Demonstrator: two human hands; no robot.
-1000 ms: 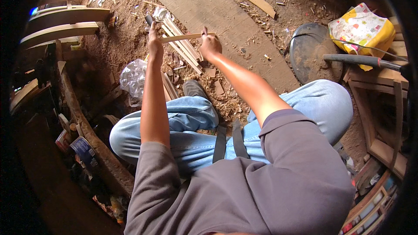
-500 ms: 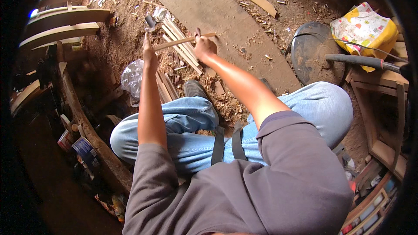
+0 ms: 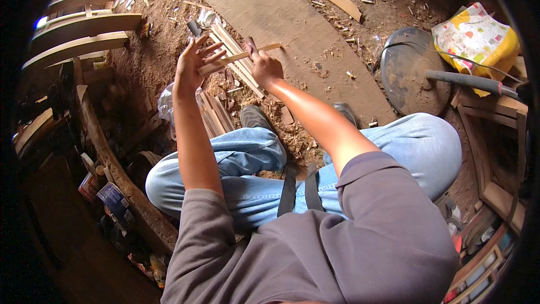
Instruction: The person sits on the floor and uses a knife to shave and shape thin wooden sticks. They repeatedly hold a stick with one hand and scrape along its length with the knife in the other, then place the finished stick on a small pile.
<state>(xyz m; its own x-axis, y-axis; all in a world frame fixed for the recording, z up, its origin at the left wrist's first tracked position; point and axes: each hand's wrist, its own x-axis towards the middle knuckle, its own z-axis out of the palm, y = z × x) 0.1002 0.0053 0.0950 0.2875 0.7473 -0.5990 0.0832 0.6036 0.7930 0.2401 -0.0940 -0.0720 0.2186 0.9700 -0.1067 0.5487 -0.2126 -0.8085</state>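
- As we look down through the head view, we locate the left hand (image 3: 191, 67) at upper left of centre, with its fingers released: spread apart and not wrapped around anything.
- We find the light wooden strip (image 3: 228, 63) between the two hands, its near end beside the left palm and its far end projecting past the right fist. We cannot tell whether the left palm touches it.
- We observe the right hand (image 3: 265, 68) clenched around a dark brown piece (image 3: 251, 46), which projects above the fist and crosses the strip. We cannot tell whether these fingers also grasp the strip.
- Below the strip, we identify a bundle of thin wooden strips (image 3: 247, 79) lying on the ground; a second stack of strips (image 3: 216, 115) lies nearer the left knee.
- Beside that stack, partly behind the left forearm, we note clear crumpled plastic (image 3: 165, 104).
- Beyond the right hand, we see a wide brown board (image 3: 253, 3), with shavings scattered on it.
- Near the right knee, we record a round black disc (image 3: 408, 73) carrying sawdust, and just beside it a yellow-and-white bag (image 3: 478, 36).
- At far left, we note curved wooden pieces (image 3: 87, 25) arranged in a row.
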